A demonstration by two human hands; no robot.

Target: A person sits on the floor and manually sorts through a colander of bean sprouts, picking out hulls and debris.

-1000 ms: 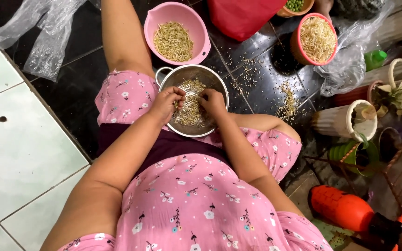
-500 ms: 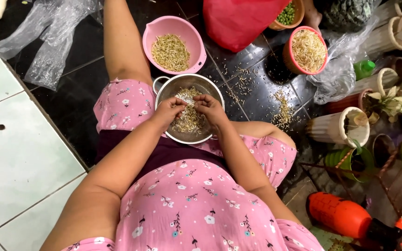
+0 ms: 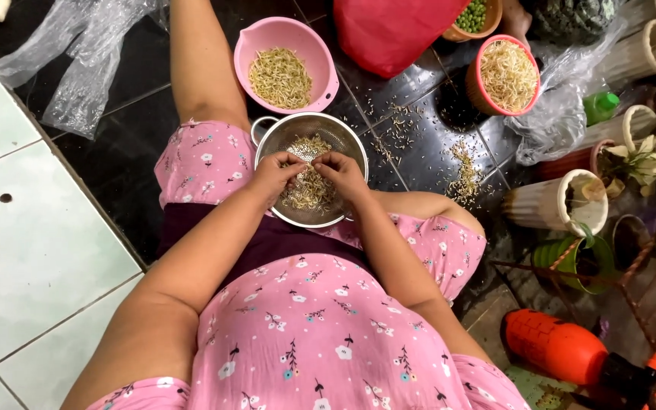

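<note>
— Pinching what, those two hands?
— Sprouts. The left hand (image 3: 273, 173) and right hand (image 3: 341, 171) each have fingertips pressed together on a bean sprout (image 3: 309, 161), over the metal colander (image 3: 311, 168) on the lap.
— And beyond it?
— A pink bowl (image 3: 286, 64) of sprouts on the dark floor (image 3: 119, 163) just past the colander; another pink bowl (image 3: 504, 74) farther right.

Clear plastic bags (image 3: 77, 53) lie crumpled upper left; red bag (image 3: 392, 30) top centre.
</note>
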